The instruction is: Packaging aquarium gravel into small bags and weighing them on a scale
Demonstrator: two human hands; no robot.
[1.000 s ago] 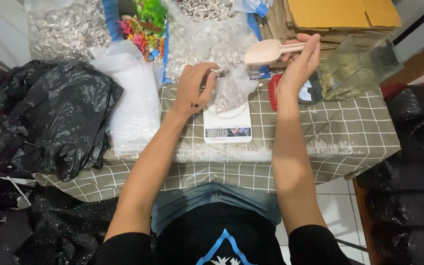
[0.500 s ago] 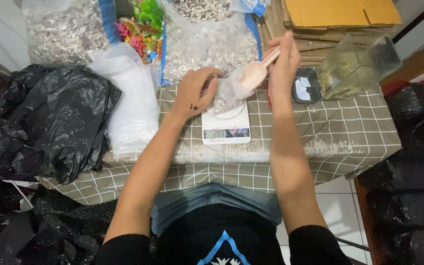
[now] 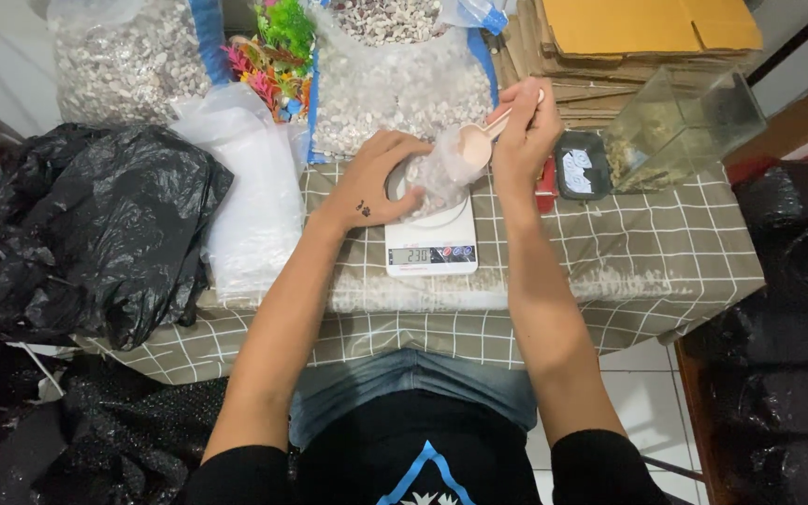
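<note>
My left hand (image 3: 381, 178) holds open a small clear plastic bag (image 3: 439, 173) of pale gravel that rests on a white kitchen scale (image 3: 430, 245). My right hand (image 3: 524, 131) grips a pale plastic scoop (image 3: 477, 140) by its handle, with the bowl tipped down at the mouth of the bag. Just behind the scale stands a big clear sack of the same gravel (image 3: 404, 79), open at the top.
The table has a grey checked cloth (image 3: 647, 252). A black rubbish bag (image 3: 77, 224) and a white plastic bag (image 3: 254, 196) lie at the left. Another gravel sack (image 3: 123, 56), colourful plastic plants (image 3: 268, 47), a small glass tank (image 3: 685, 126), a black tray (image 3: 580, 166) and flat cardboard (image 3: 647, 28) stand behind.
My right hand has brought the scoop down from above the sack to the mouth of the small bag and tipped it. My left hand has stayed on the bag.
</note>
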